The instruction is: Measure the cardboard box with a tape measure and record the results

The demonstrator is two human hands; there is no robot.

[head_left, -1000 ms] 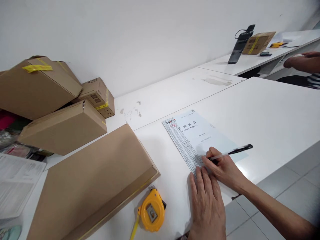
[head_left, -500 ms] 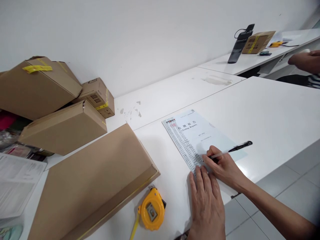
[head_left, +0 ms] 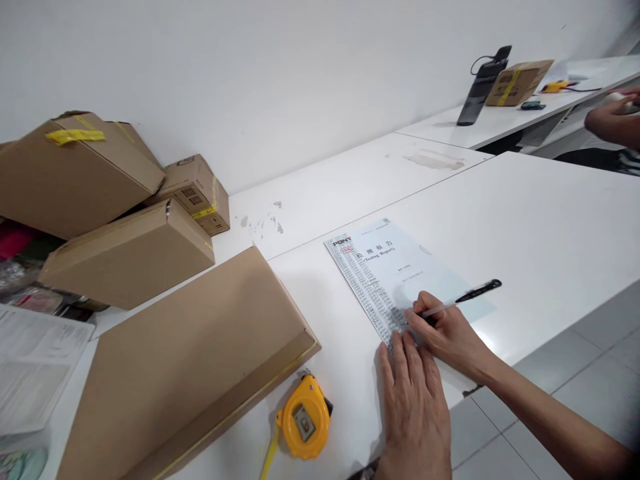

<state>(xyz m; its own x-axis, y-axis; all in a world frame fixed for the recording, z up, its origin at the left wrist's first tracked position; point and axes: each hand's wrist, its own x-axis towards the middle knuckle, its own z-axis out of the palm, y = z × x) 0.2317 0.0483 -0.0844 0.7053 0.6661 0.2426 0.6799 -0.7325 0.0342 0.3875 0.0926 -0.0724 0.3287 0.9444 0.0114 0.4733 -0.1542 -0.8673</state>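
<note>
A printed sheet headed "Testing Report" lies at a slant on the white table, its left strip dense with small handwriting-like marks. My right hand pinches a black-capped pen, its tip end low over the sheet's lower left part; the exact tip is hidden by the fingers. Flat on the sheet's bottom edge and the table, my left hand has its fingers stretched out and holds nothing. Left of that hand sits a yellow tape measure with a bit of tape pulled out.
A large flat cardboard box lies left of the tape measure. More cardboard boxes are piled behind it against the wall. A dark water bottle and a small box stand far right, near another person's hands.
The pen's rear end has tilted slightly left and up while my right hand stays in place. My left hand has not visibly moved. The other person's hands have shifted a little.
</note>
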